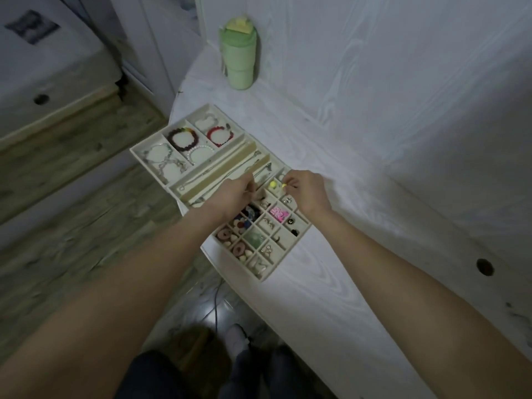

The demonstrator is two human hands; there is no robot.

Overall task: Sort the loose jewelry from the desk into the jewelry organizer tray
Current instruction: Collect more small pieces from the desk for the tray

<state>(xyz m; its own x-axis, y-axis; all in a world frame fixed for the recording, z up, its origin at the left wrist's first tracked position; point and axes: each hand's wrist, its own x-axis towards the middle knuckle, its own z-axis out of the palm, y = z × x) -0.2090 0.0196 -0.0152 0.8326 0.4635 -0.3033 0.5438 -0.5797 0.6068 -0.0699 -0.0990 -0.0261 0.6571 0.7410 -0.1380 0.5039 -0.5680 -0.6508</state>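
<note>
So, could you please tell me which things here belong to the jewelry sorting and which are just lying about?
Part of the job:
- jewelry organizer tray
- small yellow piece pinched in the right hand
- left hand, fingers curled over the tray; its hold is unclear
- beaded bracelets, already sorted

Just lying about:
- green tumbler at the back of the desk

A pale green tumbler (pixel 238 57) with a lidded top stood upright at the far end of the white wood-grain desk (pixel 359 298), close against the white panel (pixel 403 82) behind it. A round cable hole (pixel 485 266) was cut into the desk surface towards the right. Grey wood-look flooring (pixel 72 226) lay to the left, and a thin cable (pixel 216 300) ran down over the glossy floor below the desk edge.
</note>
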